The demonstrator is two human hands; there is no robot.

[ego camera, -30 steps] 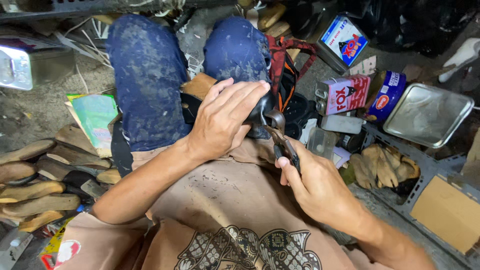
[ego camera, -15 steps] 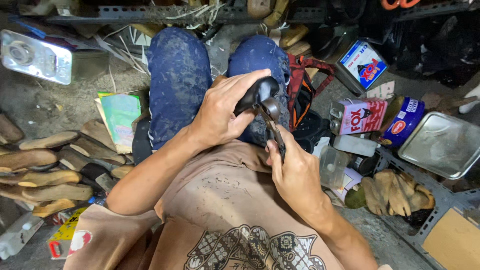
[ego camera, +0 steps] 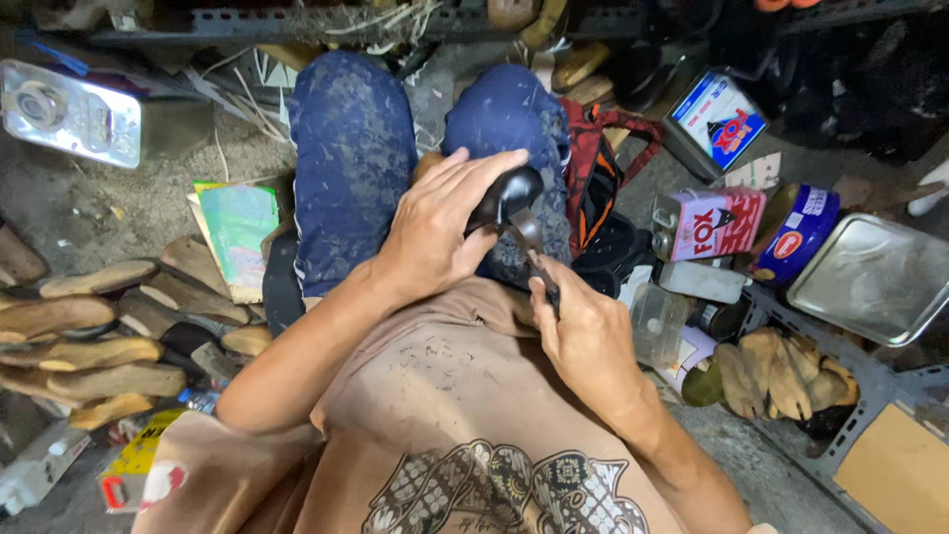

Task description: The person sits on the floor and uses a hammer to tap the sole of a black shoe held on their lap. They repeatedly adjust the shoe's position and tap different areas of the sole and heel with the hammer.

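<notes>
Cluttered workshop floor (ego camera: 119, 213) spreads round a seated person in blue trousers and a tan shirt. At far left a silver tin (ego camera: 69, 111) lies on its side, with a pile of wooden soles (ego camera: 84, 341) below it and a green booklet (ego camera: 240, 225) just beside the left thigh. The left hand (ego camera: 435, 232) rests over the lap with its fingers (ego camera: 481, 170) curled over a black shoe (ego camera: 504, 196), gripping it against the right knee. Just right of it, the right hand (ego camera: 585, 336) is clenched round a dark metal tool (ego camera: 534, 255), whose tip touches the shoe's lower edge. A red and black bag (ego camera: 596, 168) lies against the right leg. Further right stand a pink tin (ego camera: 708, 222) and a blue can (ego camera: 801, 235), near each other, then a metal tray (ego camera: 875, 279) at the far right, with a heap of brown gloves (ego camera: 776, 361) below it
</notes>
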